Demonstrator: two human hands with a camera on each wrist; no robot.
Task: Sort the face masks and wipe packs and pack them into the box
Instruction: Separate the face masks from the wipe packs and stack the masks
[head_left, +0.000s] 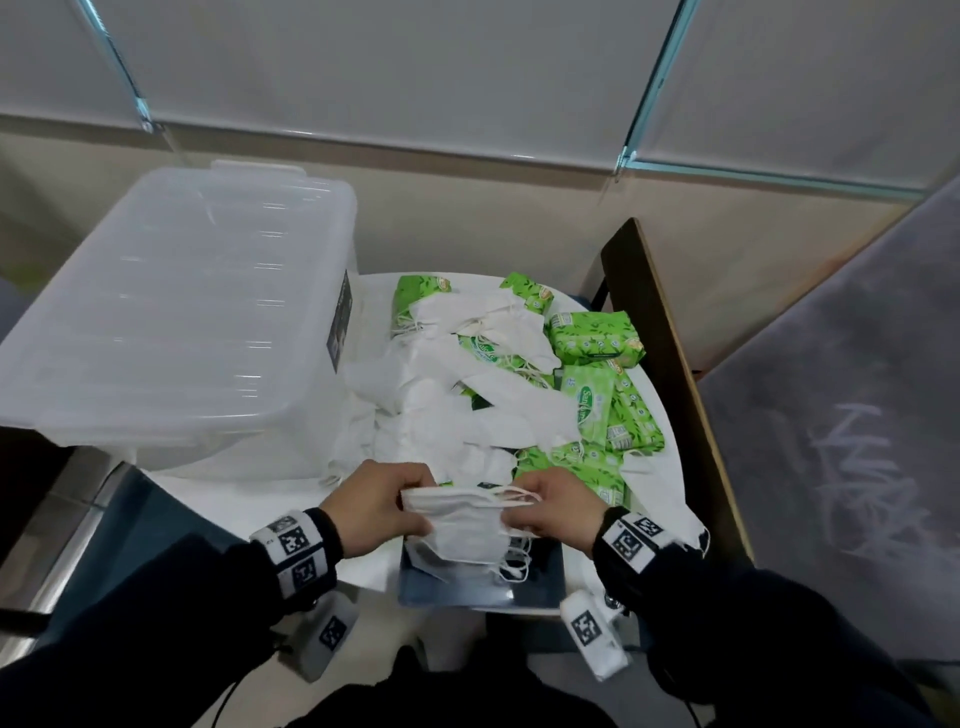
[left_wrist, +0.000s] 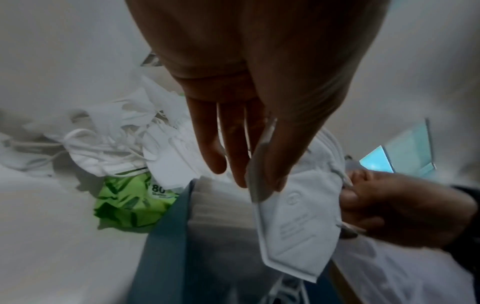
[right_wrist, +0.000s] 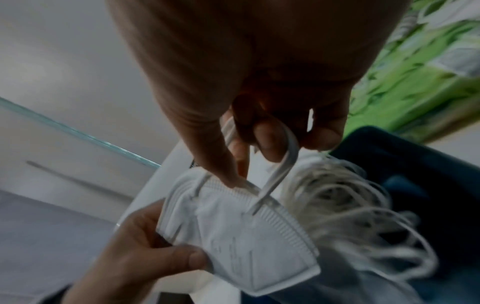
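Observation:
My left hand (head_left: 413, 512) grips the left end of a white folded face mask (head_left: 462, 527), thumb on top. My right hand (head_left: 524, 506) pinches that mask's ear loops (right_wrist: 283, 164) at its right end. The mask hangs just above a small blue box (head_left: 545, 584) at the table's near edge, where more folded masks (right_wrist: 350, 205) lie stacked with their loops to the right. In the left wrist view the mask (left_wrist: 298, 226) sits under my left fingers (left_wrist: 233, 148). A loose pile of white masks (head_left: 441, 410) and green wipe packs (head_left: 597, 338) covers the table beyond.
A large clear plastic bin with its lid on (head_left: 182, 312) stands at the left of the round white table (head_left: 670, 467). A dark wooden board (head_left: 670, 364) runs along the right side. One green wipe pack (left_wrist: 130, 201) lies just left of the blue box.

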